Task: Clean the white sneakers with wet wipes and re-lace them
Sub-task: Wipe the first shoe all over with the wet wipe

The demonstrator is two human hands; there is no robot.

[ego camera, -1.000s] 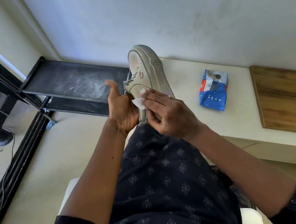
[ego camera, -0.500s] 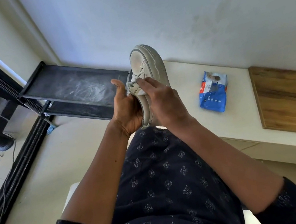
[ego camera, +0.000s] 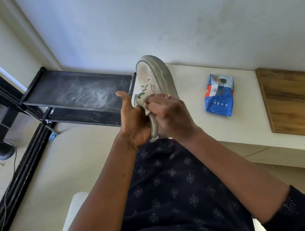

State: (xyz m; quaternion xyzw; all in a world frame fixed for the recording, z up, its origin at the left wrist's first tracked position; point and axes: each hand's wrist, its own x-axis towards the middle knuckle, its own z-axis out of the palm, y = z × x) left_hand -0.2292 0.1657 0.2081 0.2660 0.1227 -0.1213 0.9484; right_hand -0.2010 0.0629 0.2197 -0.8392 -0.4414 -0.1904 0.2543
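Note:
A white sneaker (ego camera: 156,78) stands toe-up on my knee, its laces still threaded and its sole turned to the right. My left hand (ego camera: 133,122) grips its heel end from the left, thumb raised beside the laces. My right hand (ego camera: 169,116) holds a small white wet wipe (ego camera: 146,109) pressed against the side of the shoe near the tongue. The fingers are slightly blurred. Only one sneaker is in view.
A blue pack of wet wipes (ego camera: 219,94) lies on the low cream ledge (ego camera: 190,93) to the right. A wooden board (ego camera: 301,99) lies further right. A dusty black metal rack (ego camera: 76,95) stands to the left. I sit on a white seat (ego camera: 73,213).
My right hand rubbed the wipe up toward the laces and has come back down along the shoe's side. My left hand kept its hold on the heel.

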